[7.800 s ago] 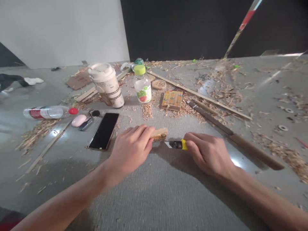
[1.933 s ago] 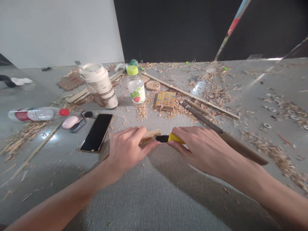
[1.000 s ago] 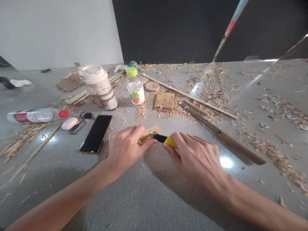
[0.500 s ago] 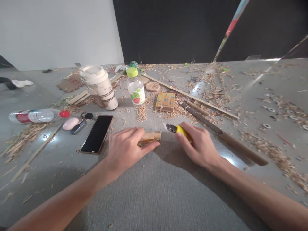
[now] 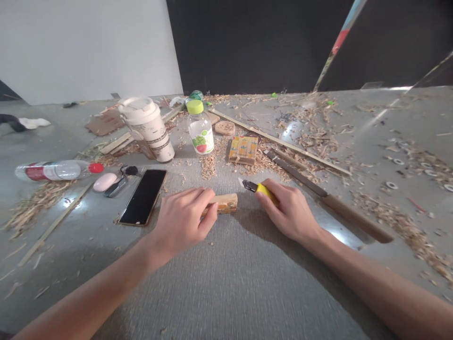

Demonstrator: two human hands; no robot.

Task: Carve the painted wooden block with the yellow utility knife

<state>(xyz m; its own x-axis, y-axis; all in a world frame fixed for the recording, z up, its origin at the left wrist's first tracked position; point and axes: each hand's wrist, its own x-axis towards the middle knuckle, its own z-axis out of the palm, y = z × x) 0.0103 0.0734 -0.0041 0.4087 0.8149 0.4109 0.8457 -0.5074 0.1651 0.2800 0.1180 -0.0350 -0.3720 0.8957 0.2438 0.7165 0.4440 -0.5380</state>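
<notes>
left hand (image 5: 186,212) grips wood piece (image 5: 227,203) over grey mat (image 5: 226,288), long axis sideways, free end toward right hand (image 5: 288,208); right hand clasps yellow cutter (image 5: 265,192), blade (image 5: 241,182) angled left and forward, near that end, not touching.

hands (image 5: 184,212): bare | wrists (image 5: 155,248): bare, narrow | forearms (image 5: 102,281): bare, slender, tapering toward wrists

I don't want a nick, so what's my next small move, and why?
Probably ease the yellow cutter to the exposed end of the wooden block: your right hand holds the cutter blade out, apart from the block, while your left hand grips further back.
</notes>
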